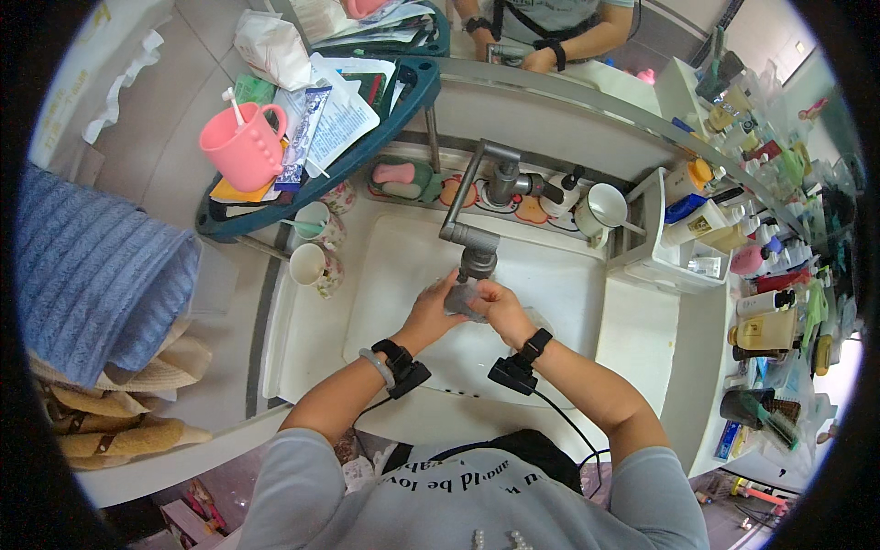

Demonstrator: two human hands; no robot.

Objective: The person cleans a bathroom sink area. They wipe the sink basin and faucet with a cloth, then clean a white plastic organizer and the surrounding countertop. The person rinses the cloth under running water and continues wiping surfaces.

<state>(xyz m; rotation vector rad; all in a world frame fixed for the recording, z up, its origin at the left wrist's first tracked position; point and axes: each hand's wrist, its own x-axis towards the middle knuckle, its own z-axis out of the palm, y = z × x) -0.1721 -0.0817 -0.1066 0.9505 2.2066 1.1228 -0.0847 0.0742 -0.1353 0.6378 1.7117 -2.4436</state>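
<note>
Both my hands meet under the spout of a dark grey swivel faucet [474, 240], over a white rectangular washbasin [412, 344]. Between them is a small grey cloth-like item [463, 301], partly hidden by the fingers. My left hand [434, 306] grips its left side, thumb and fingers around it. My right hand [502, 309] pinches its upper right part. The item is just below the faucet outlet. Something pale and translucent [538, 318] lies in the basin beside my right wrist. Each wrist wears a black strap with a small device and a cable.
Floral cups [313, 265] stand left of the basin. Behind it are a soap dish [402, 180] and an enamel mug [601, 210]. A teal corner shelf [412, 89] holds a pink mug [244, 148]. At right are a white drawer organizer [636, 258] and many bottles; a mirror is behind.
</note>
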